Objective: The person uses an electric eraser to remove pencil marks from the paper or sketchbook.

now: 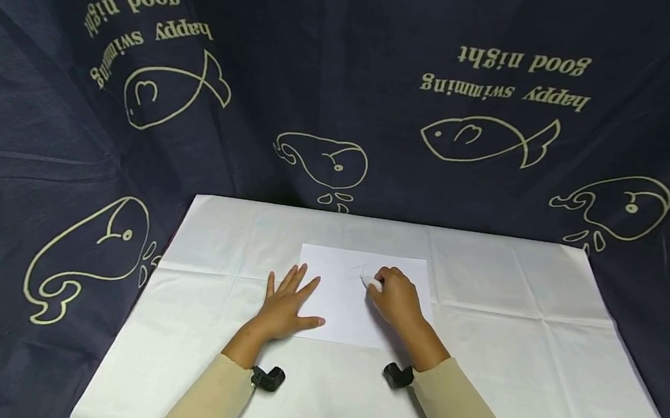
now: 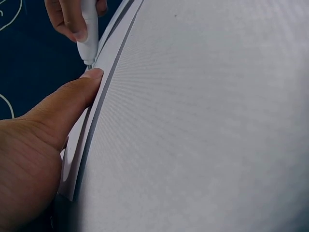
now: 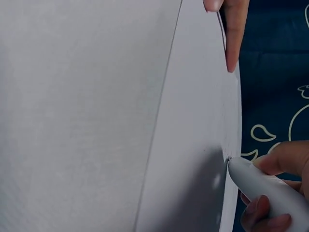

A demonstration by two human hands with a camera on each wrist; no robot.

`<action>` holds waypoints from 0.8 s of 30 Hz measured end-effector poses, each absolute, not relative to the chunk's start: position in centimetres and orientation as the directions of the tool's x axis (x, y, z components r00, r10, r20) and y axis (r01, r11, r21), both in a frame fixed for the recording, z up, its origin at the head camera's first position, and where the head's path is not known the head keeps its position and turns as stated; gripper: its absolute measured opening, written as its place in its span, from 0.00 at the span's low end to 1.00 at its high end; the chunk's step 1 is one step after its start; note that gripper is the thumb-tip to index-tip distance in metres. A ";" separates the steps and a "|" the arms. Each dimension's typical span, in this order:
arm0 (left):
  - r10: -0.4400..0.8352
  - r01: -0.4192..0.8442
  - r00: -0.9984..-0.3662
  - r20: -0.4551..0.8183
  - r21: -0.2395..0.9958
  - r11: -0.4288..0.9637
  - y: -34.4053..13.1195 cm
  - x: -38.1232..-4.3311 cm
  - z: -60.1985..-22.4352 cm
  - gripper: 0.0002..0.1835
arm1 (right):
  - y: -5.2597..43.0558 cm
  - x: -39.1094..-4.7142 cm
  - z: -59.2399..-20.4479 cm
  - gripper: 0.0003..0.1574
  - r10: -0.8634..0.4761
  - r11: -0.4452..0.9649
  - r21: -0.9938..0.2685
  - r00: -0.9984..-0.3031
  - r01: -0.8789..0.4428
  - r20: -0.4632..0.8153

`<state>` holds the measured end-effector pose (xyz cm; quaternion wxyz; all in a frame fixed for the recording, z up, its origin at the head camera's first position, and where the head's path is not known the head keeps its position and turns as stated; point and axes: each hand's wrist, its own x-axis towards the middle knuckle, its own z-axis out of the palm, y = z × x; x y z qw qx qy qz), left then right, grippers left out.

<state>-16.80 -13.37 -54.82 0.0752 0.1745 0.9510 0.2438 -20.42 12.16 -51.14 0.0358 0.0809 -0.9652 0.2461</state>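
Note:
A sheet of white paper [image 1: 335, 325] lies on the cloth-covered table, with a few faint grey lines near its upper middle. Spread fingers of my left hand [image 1: 281, 311] rest on the paper's left side, the thumb near its lower edge. My right hand [image 1: 398, 297] grips a thick white pen [image 3: 265, 188] between thumb and fingers. The pen's narrow tip meets the paper beside the faint lines. In the left wrist view, the pen [image 2: 89, 36] appears beyond my left thumb [image 2: 72, 104]. The palm of my right hand is turned from the head view.
A white cloth [image 1: 509, 363] with fold creases covers the table. Behind and to the left hangs a dark blue curtain [image 1: 325, 65] printed with fish, whales and words. Black wrist cameras [image 1: 269, 378] sit at both sleeves.

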 end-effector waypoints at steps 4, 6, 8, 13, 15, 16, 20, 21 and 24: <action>0.365 0.294 -0.929 -0.057 0.485 0.823 -13.4 -16.8 -54.8 0.49 | 12.1 -20.4 -51.2 0.11 -0.167 0.856 -0.477 -0.980 -0.200 0.111; 0.365 0.294 -0.929 -0.057 0.483 0.825 -13.4 -16.8 -54.8 0.49 | 12.1 -20.4 -51.3 0.11 -0.168 0.853 -0.481 -0.979 -0.202 0.115; 0.366 0.296 -0.929 -0.054 0.484 0.823 -13.4 -16.8 -54.8 0.49 | 12.1 -20.4 -51.4 0.11 -0.158 0.858 -0.472 -0.979 -0.201 0.129; 0.369 0.300 -0.928 -0.051 0.483 0.823 -13.4 -16.8 -54.9 0.49 | 11.9 -20.3 -51.4 0.11 -0.164 0.864 -0.461 -0.979 -0.203 0.122; 0.367 0.299 -0.929 -0.052 0.482 0.824 -13.5 -16.8 -54.9 0.49 | 11.9 -20.3 -51.3 0.11 -0.171 0.861 -0.465 -0.979 -0.205 0.115; 0.366 0.298 -0.929 -0.050 0.484 0.823 -13.5 -16.8 -54.9 0.49 | 11.8 -20.3 -51.3 0.11 -0.168 0.861 -0.467 -0.979 -0.203 0.115; 0.369 0.300 -0.928 -0.047 0.492 0.817 -13.4 -16.8 -54.8 0.49 | 11.7 -20.4 -51.3 0.10 -0.143 0.865 -0.466 -0.981 -0.188 0.131; 0.371 0.301 -0.927 -0.049 0.492 0.817 -13.4 -16.8 -54.8 0.49 | 11.7 -20.4 -51.3 0.10 -0.142 0.866 -0.463 -0.981 -0.187 0.131; 0.372 0.300 -0.927 -0.051 0.495 0.816 -13.4 -16.7 -54.7 0.48 | 11.6 -20.3 -51.2 0.11 -0.160 0.864 -0.465 -0.981 -0.193 0.109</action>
